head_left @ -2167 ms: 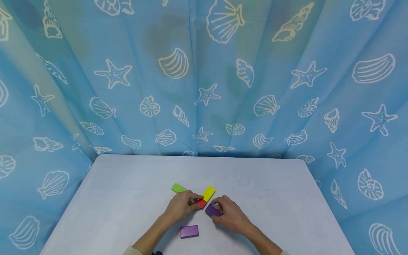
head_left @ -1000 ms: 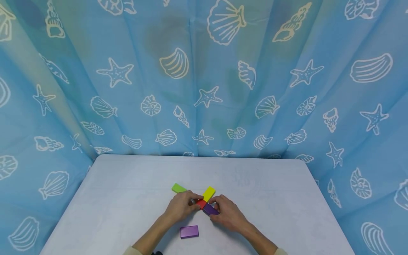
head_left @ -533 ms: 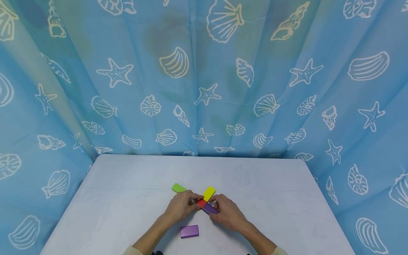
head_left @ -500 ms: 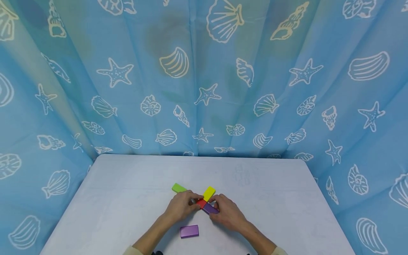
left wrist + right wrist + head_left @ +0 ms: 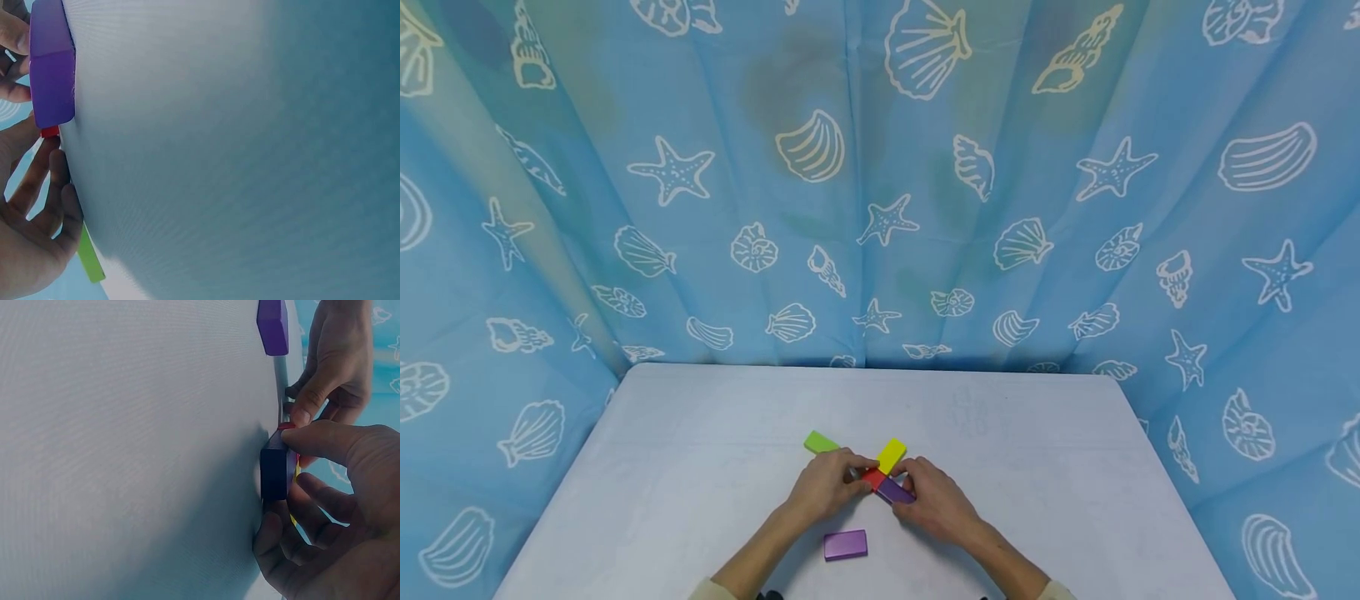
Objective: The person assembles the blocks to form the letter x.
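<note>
In the head view my left hand [image 5: 826, 487] pinches a red block [image 5: 875, 478] between thumb and fingers on the table. A yellow block [image 5: 892, 457] meets the red one's far end, slanting away to the right. My right hand [image 5: 936, 500] grips a dark purple block [image 5: 895, 492], whose end lies against the red block; the right wrist view shows thumb and fingers around this dark block [image 5: 274, 472]. Beyond the left hand, a green block [image 5: 821, 442] is partly covered by it. A lighter purple block [image 5: 846, 545] lies by itself nearer the person.
The white-covered table [image 5: 715, 417] stretches out on both sides of the hands. Behind it and at its sides hangs a blue curtain [image 5: 910, 275] with seashell and starfish prints.
My right hand has moved the dark purple block slightly left, up against the red block. Over the last second both hands have stayed nearly still. The other blocks keep their places.
</note>
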`<state>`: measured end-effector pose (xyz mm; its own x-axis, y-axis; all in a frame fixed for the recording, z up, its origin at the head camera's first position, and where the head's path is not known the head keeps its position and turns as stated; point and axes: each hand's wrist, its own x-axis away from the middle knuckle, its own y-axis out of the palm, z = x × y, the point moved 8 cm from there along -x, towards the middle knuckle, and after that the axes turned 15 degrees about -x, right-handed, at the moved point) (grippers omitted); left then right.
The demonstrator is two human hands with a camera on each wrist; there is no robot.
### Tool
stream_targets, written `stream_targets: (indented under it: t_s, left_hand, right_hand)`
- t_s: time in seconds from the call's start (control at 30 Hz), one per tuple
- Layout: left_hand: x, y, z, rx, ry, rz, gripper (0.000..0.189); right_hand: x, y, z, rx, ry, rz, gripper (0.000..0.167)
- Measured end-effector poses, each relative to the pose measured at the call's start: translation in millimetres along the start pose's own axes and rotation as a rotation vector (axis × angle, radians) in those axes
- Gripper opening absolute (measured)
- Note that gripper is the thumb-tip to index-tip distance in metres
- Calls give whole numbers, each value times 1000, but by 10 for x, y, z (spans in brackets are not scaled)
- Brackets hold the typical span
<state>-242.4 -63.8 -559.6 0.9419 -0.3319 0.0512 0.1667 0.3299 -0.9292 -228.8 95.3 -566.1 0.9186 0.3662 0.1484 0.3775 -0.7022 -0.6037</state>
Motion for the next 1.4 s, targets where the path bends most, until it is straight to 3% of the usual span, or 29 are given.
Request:
stream_targets:
  t_s: [1.1, 1.4]
  left_hand:
    - [7, 66, 98, -23, -25, 17, 37]
    - [94, 98, 145, -38, -18, 37, 37]
  right_hand:
    - [28, -75, 89, -8, -9, -26, 50]
    - [80, -101, 6, 10, -113, 38, 42]
